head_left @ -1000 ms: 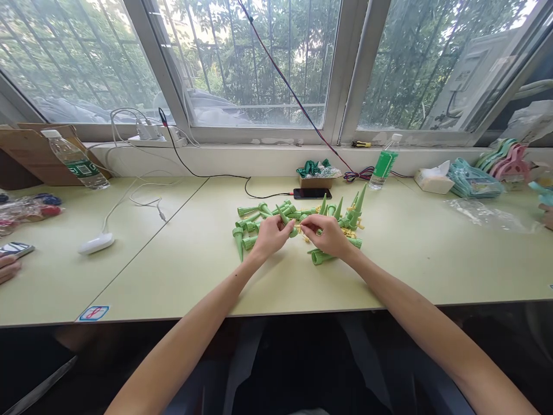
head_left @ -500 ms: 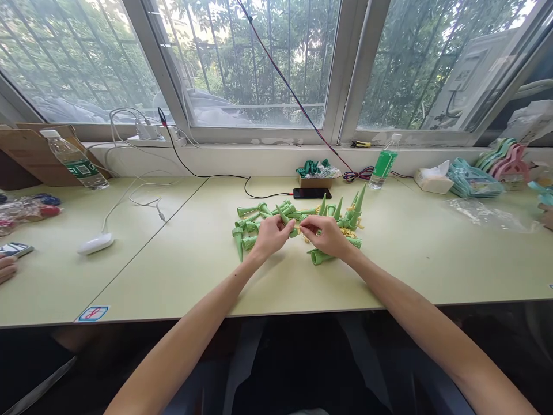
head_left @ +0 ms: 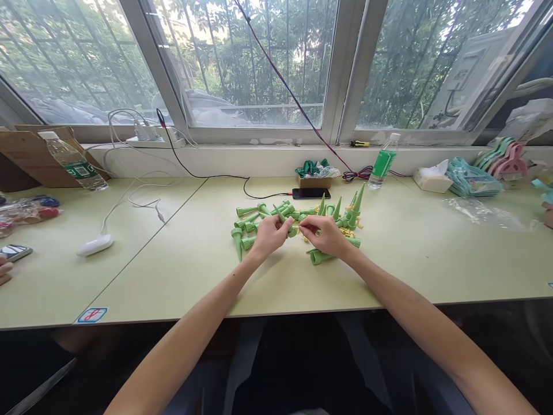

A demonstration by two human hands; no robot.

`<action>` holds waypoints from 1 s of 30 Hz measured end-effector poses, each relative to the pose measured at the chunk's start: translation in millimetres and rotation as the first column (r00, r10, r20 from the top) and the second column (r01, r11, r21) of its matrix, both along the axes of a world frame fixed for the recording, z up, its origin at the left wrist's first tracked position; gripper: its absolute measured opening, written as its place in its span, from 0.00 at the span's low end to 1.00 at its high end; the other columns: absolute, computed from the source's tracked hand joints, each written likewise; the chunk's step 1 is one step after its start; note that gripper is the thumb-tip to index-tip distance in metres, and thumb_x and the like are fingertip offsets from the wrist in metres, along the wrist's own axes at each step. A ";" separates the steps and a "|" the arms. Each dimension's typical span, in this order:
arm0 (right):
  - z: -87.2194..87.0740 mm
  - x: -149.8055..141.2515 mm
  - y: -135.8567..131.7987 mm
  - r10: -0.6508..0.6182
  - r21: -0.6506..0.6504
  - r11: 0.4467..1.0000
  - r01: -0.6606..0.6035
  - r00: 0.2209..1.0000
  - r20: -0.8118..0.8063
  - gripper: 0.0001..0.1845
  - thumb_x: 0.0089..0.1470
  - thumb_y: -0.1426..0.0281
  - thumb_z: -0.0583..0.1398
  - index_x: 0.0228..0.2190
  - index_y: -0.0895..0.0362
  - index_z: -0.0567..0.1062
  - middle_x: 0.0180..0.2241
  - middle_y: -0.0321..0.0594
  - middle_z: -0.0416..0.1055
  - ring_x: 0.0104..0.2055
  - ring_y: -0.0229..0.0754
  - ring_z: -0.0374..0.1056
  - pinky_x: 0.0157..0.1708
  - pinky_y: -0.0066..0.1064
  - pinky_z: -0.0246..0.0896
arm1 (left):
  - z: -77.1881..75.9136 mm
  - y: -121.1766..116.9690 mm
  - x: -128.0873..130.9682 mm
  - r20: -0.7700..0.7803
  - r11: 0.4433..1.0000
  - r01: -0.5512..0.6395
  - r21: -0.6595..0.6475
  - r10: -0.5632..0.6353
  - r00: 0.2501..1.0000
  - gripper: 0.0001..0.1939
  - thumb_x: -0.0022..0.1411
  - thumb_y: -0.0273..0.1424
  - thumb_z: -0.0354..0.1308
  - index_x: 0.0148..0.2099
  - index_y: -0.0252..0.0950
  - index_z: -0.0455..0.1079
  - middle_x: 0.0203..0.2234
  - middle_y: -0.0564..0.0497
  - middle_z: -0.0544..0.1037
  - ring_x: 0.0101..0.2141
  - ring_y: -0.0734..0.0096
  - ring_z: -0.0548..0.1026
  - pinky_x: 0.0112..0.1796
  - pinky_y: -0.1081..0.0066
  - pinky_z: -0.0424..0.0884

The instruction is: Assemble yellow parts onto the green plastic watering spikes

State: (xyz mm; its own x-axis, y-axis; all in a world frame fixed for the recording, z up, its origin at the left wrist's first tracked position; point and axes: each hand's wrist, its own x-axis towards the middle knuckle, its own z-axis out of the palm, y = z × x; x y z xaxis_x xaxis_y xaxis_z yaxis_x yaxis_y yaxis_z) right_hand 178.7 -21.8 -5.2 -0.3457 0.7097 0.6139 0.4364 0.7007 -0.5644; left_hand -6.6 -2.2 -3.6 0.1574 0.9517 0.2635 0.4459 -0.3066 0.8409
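Observation:
My left hand [head_left: 272,234] is closed around a green plastic watering spike [head_left: 280,214], its pointed end tilted up and to the left. My right hand [head_left: 324,233] pinches a small yellow plastic piece [head_left: 296,229] at the spike's wide end; the fingers hide most of it. To the left lie several more green spikes [head_left: 237,241]. Others stand point-up on the right, such as one tall spike [head_left: 356,206]. Small yellow pieces [head_left: 347,232] are heaped beside my right hand. A spike [head_left: 320,257] lies on its side below that hand.
Behind the pile a black phone [head_left: 311,193] is plugged into a cable, with a small cardboard box [head_left: 314,182] behind it. A water bottle [head_left: 383,162] and a tissue box [head_left: 432,177] stand to the right. Another person's hand [head_left: 5,270] shows at the left edge.
Both hands hold nearly the same pose, with the spike and yellow piece still together between them. The whole view has shifted very slightly. The other person's hand at the left has moved a little.

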 end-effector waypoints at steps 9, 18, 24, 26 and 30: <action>-1.0 0.2 0.3 -0.004 0.008 1.000 0.004 1.000 -0.003 0.07 0.59 0.71 0.58 0.30 0.56 0.75 0.27 0.38 0.73 0.25 0.37 0.63 0.27 0.30 0.60 | 0.8 -1.1 0.3 0.007 1.000 0.007 0.009 -0.007 1.000 0.21 0.62 0.44 0.55 0.22 0.37 0.62 0.14 0.51 0.71 0.17 0.73 0.66 0.21 0.70 0.60; -2.5 1.0 1.3 -0.005 0.008 1.000 0.005 1.000 0.004 0.08 0.60 0.70 0.58 0.30 0.56 0.75 0.27 0.38 0.73 0.26 0.37 0.63 0.27 0.30 0.60 | 1.4 -2.4 0.3 -0.044 0.999 0.026 0.026 -0.025 0.999 0.20 0.61 0.42 0.56 0.22 0.37 0.62 0.14 0.52 0.71 0.18 0.72 0.67 0.23 0.71 0.61; -0.8 -0.4 0.2 0.010 0.019 1.000 -0.010 1.000 0.003 0.08 0.60 0.71 0.58 0.29 0.56 0.74 0.25 0.37 0.71 0.26 0.37 0.62 0.28 0.30 0.60 | 2.3 -2.8 1.2 -0.068 1.000 0.026 0.017 -0.025 0.997 0.20 0.62 0.42 0.55 0.22 0.37 0.61 0.14 0.53 0.70 0.18 0.74 0.66 0.23 0.71 0.61; -0.4 -0.8 0.2 0.010 0.017 1.000 -0.010 1.000 0.005 0.08 0.60 0.71 0.58 0.29 0.56 0.74 0.25 0.37 0.71 0.26 0.37 0.62 0.28 0.30 0.60 | 2.0 -2.8 1.2 -0.065 0.999 0.027 0.024 -0.025 0.998 0.20 0.62 0.42 0.55 0.22 0.37 0.61 0.14 0.53 0.70 0.18 0.74 0.66 0.23 0.72 0.61; -0.8 -0.8 0.4 0.015 0.016 1.000 -0.015 1.000 0.008 0.08 0.60 0.70 0.57 0.29 0.56 0.74 0.25 0.37 0.71 0.26 0.37 0.62 0.28 0.30 0.60 | 0.2 -2.3 0.5 -0.076 0.999 0.034 0.042 -0.031 0.997 0.20 0.62 0.42 0.54 0.22 0.37 0.61 0.15 0.53 0.70 0.18 0.74 0.65 0.23 0.72 0.60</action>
State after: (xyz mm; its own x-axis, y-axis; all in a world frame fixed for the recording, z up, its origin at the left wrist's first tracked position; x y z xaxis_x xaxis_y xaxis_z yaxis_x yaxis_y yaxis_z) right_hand 177.9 -21.3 -6.0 -0.3610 0.6944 0.6225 0.4303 0.7162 -0.5494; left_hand -6.1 -4.5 -3.4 0.2090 0.9338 0.2904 0.4968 -0.3572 0.7909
